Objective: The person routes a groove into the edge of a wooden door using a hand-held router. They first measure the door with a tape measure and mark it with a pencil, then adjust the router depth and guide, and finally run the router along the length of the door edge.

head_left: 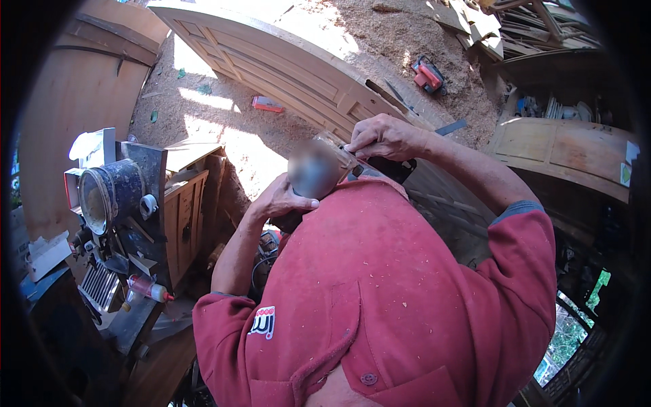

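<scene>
My left hand (pixel 281 200) is closed on the side of a rounded grey thing (pixel 313 171), its thumb lying along the lower edge and its other fingers mostly hidden. That thing is blurred, so I cannot tell its kind. At its upper right, my right hand (pixel 385 139) is closed in a pinch. What the fingertips hold is too small to make out. Below the right wrist sits a black object (pixel 393 169), partly covered. Just beyond both hands a panelled wooden door (pixel 291 64) stands on its long edge.
On the sawdust floor lie a red power tool (pixel 428 74) and a red box (pixel 268 104). To my left are a blue bucket (pixel 125 190), a glue bottle (pixel 149 288) and a small wooden cabinet (pixel 186 224). A wooden cabinet (pixel 556 149) and scrap wood (pixel 529 27) stand right.
</scene>
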Tool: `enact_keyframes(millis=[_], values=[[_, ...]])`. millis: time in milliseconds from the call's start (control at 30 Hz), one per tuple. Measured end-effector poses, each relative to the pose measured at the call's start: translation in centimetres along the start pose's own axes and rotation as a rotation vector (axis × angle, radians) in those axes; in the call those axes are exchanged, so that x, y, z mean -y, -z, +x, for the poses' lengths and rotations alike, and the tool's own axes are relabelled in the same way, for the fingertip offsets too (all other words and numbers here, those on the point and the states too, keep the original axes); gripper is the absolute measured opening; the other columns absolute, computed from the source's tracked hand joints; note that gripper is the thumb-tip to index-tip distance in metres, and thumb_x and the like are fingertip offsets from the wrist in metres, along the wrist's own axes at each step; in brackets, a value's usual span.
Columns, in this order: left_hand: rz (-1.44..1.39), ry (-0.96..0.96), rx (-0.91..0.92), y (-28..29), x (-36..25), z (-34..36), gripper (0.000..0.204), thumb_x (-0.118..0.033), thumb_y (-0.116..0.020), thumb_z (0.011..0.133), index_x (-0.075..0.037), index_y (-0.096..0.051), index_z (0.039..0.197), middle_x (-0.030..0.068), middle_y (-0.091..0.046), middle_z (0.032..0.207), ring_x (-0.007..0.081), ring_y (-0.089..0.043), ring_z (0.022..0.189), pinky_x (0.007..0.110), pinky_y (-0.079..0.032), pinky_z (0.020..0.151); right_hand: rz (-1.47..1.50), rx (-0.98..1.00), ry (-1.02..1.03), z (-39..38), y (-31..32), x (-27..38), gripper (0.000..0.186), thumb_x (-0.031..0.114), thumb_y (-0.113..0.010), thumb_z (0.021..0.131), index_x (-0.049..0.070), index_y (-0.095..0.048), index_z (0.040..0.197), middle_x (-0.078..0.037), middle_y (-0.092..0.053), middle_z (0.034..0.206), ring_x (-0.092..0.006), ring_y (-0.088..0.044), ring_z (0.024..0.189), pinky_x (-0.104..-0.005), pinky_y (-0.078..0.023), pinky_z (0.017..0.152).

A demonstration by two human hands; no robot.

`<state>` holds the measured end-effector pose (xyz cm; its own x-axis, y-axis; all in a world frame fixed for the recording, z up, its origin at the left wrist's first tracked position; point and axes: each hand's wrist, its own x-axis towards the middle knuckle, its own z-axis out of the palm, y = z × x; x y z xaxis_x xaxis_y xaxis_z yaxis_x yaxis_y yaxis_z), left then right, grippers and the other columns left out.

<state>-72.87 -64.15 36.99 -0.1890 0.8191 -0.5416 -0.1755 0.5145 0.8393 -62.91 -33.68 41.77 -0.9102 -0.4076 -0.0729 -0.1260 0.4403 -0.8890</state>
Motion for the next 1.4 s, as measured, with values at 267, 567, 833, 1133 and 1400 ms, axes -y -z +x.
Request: enact_keyframes(millis=[267,567,833,1133,1400], values=[[-0.021,0.006,0.003,0.0,-2.5,-0.7,0.082,-0.042,-0.086,0.060,0.003,-0.059,0.122,0.0135,-0.065,0.108,0.0228,-0.061,0.098,0.035,-0.047,0.091,0.026,0.027,-0.031,0.4,0.7,0.1,0.025,0.010,-0.073,0.085,0.007,-0.072,0.110,-0.008,-0.067,0.091,-0.0218,-0.065,0.084,-0.0323,-0.050,0.073],[-0.074,-0.137,0.003,-1.0,1.7,-0.3,0.077,-0.048,-0.083,0.063,0.001,-0.060,0.118,0.0177,-0.069,0.102,0.0295,-0.066,0.095,0.037,-0.050,0.084,-0.025,0.161,-0.205,1.5,0.8,1.6,0.022,0.004,-0.071,0.086,0.001,-0.071,0.108,-0.008,-0.065,0.092,-0.0177,-0.066,0.085,-0.0293,-0.053,0.074],[0.061,-0.135,-0.057,-1.0,2.9,-0.6,0.080,-0.048,-0.081,0.062,0.005,-0.058,0.117,0.0223,-0.068,0.102,0.0338,-0.066,0.097,0.039,-0.050,0.085,-0.007,0.225,-0.268,2.8,0.6,2.3,0.024,0.002,-0.071,0.086,0.001,-0.071,0.110,-0.008,-0.066,0.094,-0.0179,-0.066,0.087,-0.0284,-0.052,0.077],[-0.061,-0.129,-0.081,-0.4,2.5,-2.4,0.078,-0.043,-0.081,0.062,0.000,-0.059,0.123,0.0182,-0.068,0.109,0.0306,-0.064,0.102,0.037,-0.047,0.092,0.049,0.112,-0.438,2.0,7.2,3.7,0.027,0.000,-0.071,0.084,0.001,-0.071,0.111,-0.006,-0.068,0.095,-0.0135,-0.064,0.089,-0.0269,-0.050,0.077],[-0.187,0.008,-0.135,0.1,-0.8,-1.9,0.083,-0.044,-0.083,0.058,0.004,-0.058,0.120,0.0161,-0.066,0.104,0.0259,-0.062,0.099,0.036,-0.047,0.090,0.028,-0.328,-0.774,-6.3,20.0,-8.4,0.030,0.007,-0.071,0.087,-0.005,-0.069,0.115,-0.007,-0.072,0.095,-0.0101,-0.065,0.084,-0.0250,-0.051,0.080]])
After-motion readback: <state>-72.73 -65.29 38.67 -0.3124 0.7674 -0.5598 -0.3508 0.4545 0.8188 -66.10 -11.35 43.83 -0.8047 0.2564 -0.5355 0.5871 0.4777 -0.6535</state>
